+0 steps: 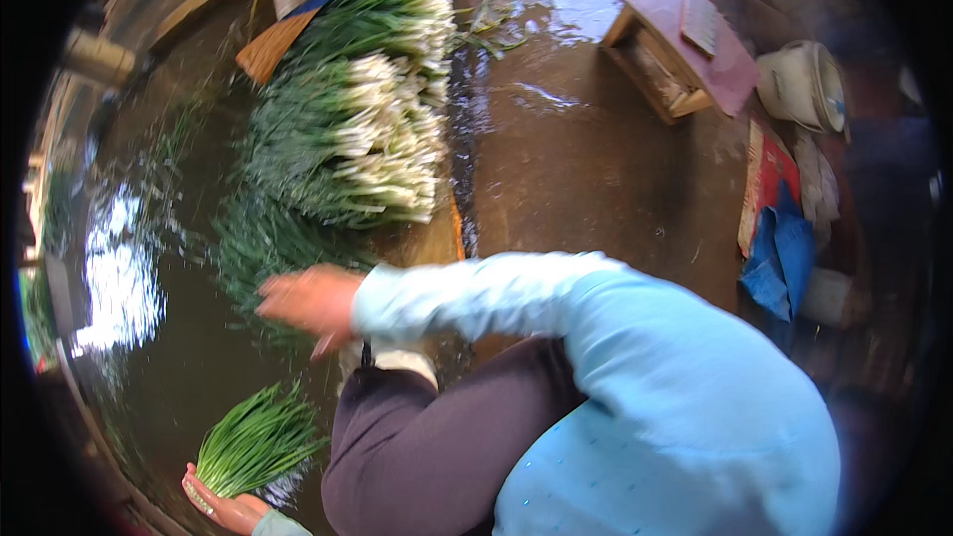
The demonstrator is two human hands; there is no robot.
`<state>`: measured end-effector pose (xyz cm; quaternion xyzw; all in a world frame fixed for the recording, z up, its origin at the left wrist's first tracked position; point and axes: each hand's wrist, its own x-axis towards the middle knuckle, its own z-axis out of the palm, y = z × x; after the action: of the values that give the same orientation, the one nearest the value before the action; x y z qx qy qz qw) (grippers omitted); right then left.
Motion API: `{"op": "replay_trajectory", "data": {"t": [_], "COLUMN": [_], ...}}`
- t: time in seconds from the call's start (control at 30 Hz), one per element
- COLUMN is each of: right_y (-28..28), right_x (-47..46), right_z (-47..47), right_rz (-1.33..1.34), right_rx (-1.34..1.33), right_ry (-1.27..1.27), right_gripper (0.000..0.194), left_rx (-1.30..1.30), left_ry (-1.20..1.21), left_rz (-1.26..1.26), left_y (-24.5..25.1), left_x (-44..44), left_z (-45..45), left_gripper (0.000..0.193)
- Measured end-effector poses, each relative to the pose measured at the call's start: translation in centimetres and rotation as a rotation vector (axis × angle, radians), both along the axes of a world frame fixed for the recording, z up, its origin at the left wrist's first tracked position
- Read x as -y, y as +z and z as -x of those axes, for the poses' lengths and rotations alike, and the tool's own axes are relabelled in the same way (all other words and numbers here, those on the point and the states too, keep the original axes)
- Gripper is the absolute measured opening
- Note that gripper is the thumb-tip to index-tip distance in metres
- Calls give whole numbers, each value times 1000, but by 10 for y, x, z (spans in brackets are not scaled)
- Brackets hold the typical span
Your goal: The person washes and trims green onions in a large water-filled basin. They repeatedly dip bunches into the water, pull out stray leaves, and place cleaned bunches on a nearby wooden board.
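Observation:
A bunch of green scallions (257,439) is gripped at its pale base by my left hand (223,510), low in the view, with the leaves fanned out over dark water (164,402). My right hand (316,305), blurred, reaches across my knee with the fingers spread and nothing visible in them. It is over or beside dark green leaves (275,253); contact cannot be told. Beyond it lies a large pile of scallions (387,134), white ends towards the brown floor and green leaves towards the water.
A low wooden stool (733,74) with a comb-like piece (698,24) on top stands at upper right. Behind it is a white bucket (789,85). Blue sheeting (778,260) lies nearer me. An orange-brown board (272,48) leans by the pile. The brown floor (581,179) is wet.

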<state>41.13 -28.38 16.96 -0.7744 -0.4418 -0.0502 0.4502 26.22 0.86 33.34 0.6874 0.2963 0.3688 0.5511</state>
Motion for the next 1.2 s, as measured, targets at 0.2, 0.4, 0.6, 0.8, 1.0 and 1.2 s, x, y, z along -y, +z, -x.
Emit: {"op": "replay_trajectory", "data": {"t": [0.2, 0.4, 0.6, 0.8, 1.0, 1.2], "right_y": [120, 131, 154, 173, 175, 57], "right_x": [-88, -31, 65, 192, 331, 418], "right_z": [27, 4, 4, 30, 31, -7], "right_rz": [-363, -347, -410, -240, 570, 1180], "right_rx": [-31, 3, 53, 116, 319, -34], "right_ry": [100, -41, -267, -510, -867, -900], "right_gripper": [136, 140, 121, 81, 88, 81], "left_rx": [-34, -5, -6, 21, -147, -398], "left_ry": [-297, -565, -694, -1062, -1302, -952], "left_rz": [-135, 87, 354, 554, 510, 372], "left_y": [32, 76, 91, 91, 80, 53], "left_x": [77, 144, 240, 341, 307, 166], "left_z": [-68, -99, -105, -113, -138, -116], "left_gripper": [39, 39, 38, 46, 69, 48]}}
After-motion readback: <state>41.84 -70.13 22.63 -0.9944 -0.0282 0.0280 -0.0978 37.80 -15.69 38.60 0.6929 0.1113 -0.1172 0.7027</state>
